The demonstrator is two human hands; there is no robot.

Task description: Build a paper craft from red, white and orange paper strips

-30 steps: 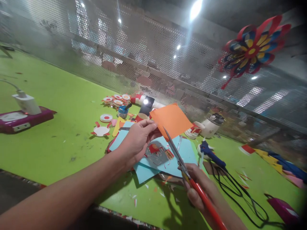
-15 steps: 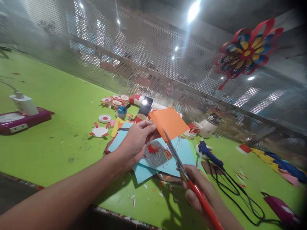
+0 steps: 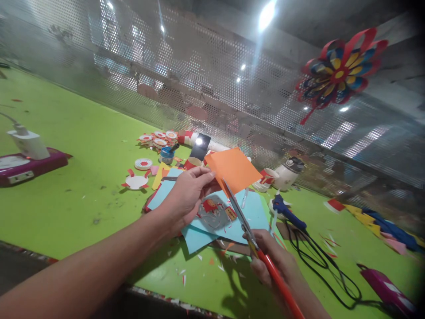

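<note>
A white charger [image 3: 30, 144] sits in a purple power strip [image 3: 56, 162] on a green table [image 3: 71, 208].

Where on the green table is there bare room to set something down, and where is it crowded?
The widest patch, with only specks, lies between the purple power strip and the red-tabbed white disc. A smaller gap lies between the glue gun and the red-and-white piece. Around the left hand and right hand it's crowded: light blue sheets beneath, cups beyond.

Two bare forearms [image 3: 109, 266], bare left hand [image 3: 187, 192], bare right hand [image 3: 282, 257], uncovered fingers [image 3: 203, 178]
</note>
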